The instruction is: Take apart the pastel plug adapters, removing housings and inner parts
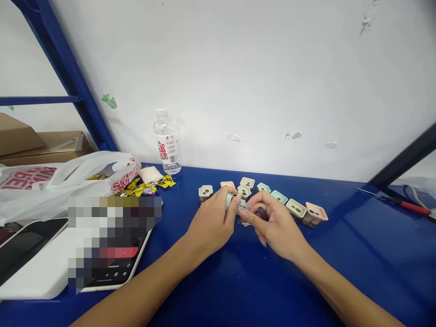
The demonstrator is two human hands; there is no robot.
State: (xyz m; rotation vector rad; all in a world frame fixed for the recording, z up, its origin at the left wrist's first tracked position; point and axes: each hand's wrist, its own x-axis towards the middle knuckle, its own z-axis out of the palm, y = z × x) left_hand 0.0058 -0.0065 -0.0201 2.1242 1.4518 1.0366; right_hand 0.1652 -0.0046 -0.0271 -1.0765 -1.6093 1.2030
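Both hands meet in front of a group of small boxes that look like two-hole pencil sharpeners. My left hand [215, 215] is closed around a mint-green piece [229, 200], probably another sharpener, mostly covered by the fingers. With thumb and fingers, my right hand [277, 222] pinches at a clear, shiny part [243, 205] beside it. A crumpled dark purple thing [261, 213] shows inside the curl of the right fingers; its kind is unclear. Behind stand a beige sharpener [295, 208], a pink sharpener [315, 213], a mint sharpener [279, 197] and several more.
A water bottle [166, 145] stands against the wall. Yellow wrapped packets [139, 187] and a white plastic bag [85, 175] lie left, with phones [112, 268] and a white case [51, 263] nearer. A red-handled screwdriver [408, 204] rests at right on the blue table [245, 281].
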